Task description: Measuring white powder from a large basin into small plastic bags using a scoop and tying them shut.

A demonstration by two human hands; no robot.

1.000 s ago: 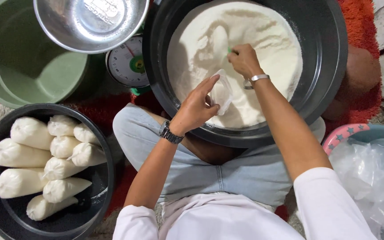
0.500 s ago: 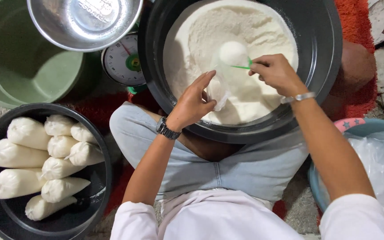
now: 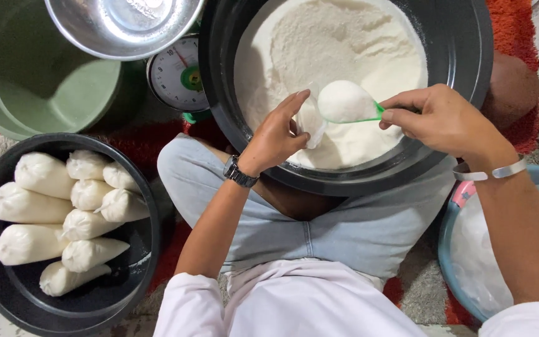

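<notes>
In the head view, the right hand (image 3: 447, 122) pinches the handle of a green scoop (image 3: 352, 112) heaped with white flour, holding it level over the big black basin (image 3: 469, 56) of flour (image 3: 338, 43) that rests on the person's lap, while the left hand (image 3: 276, 134) grips a small clear bag (image 3: 312, 125) just beside the scoop's lip, fingers spreading its mouth; the bag is thin and hard to make out against the flour. The flour looks light, loose and powdery, so I judge it will spill or puff with any tilt or jolt, and the scoop is best kept by its handle, flat. The bag seems flimsy and slippery, likely to sag once filled, so a hold at the rim with support below should suit it. To the left a black tub (image 3: 7, 293) holds filled, tied bags (image 3: 63, 218), soft and plump. Above it sit a green bucket (image 3: 26, 81), a steel bowl (image 3: 120, 25) and a dial scale (image 3: 176, 75). At the right edge a blue basin (image 3: 453, 262) holds clear plastic
</notes>
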